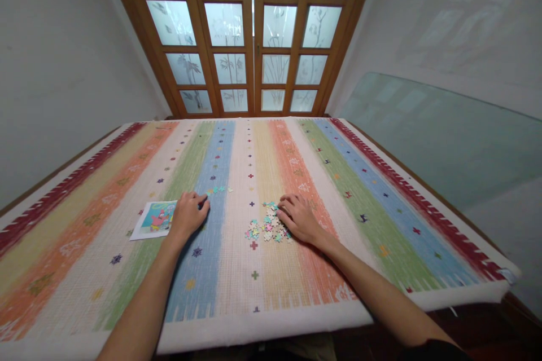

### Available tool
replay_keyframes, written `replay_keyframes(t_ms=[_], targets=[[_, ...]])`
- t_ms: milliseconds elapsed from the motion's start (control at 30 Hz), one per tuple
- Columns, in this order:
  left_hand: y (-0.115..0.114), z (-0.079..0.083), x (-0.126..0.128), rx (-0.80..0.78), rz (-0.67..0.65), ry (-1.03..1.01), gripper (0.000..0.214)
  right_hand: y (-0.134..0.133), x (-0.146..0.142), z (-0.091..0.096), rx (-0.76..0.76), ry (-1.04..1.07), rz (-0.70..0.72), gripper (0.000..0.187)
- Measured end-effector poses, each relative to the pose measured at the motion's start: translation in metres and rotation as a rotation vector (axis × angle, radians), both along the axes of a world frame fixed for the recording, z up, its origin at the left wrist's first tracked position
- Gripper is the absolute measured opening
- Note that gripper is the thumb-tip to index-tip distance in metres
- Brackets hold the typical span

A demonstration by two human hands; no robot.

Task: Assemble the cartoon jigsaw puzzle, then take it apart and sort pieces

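My right hand (298,218) lies curled against the right side of the jigsaw-piece pile (268,228), my left (190,214), also curled, overlaps the cartoon picture card (153,219) just nearer me than some scattered jigsaw pieces (221,188), and whether either grips anything I can't tell.

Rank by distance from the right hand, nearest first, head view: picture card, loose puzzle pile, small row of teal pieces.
1. Loose puzzle pile: at the right hand, mostly to its left.
2. Small row of teal pieces: farther left, just beyond the left hand.
3. Picture card: farthest left, on the left hand's outer side.
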State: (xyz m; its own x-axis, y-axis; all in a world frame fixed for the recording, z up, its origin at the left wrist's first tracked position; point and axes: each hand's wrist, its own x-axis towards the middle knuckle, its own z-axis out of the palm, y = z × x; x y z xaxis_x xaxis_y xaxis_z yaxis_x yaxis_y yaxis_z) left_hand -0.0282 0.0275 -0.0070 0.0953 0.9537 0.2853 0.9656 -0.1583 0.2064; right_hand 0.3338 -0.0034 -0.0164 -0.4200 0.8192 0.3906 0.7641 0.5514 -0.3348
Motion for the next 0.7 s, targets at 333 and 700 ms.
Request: replay_keyframes(t_ms=[333, 700], targets=[[0.003, -0.007, 0.001, 0.062, 0.01, -0.024, 0.035, 0.001, 0.001, -0.005, 0.003, 0.046, -0.019, 0.023], [0.0, -0.003, 0.018, 0.095, -0.106, -0.13, 0.035, 0.012, -0.001, -0.016, -0.116, 0.262, -0.126, 0.009]])
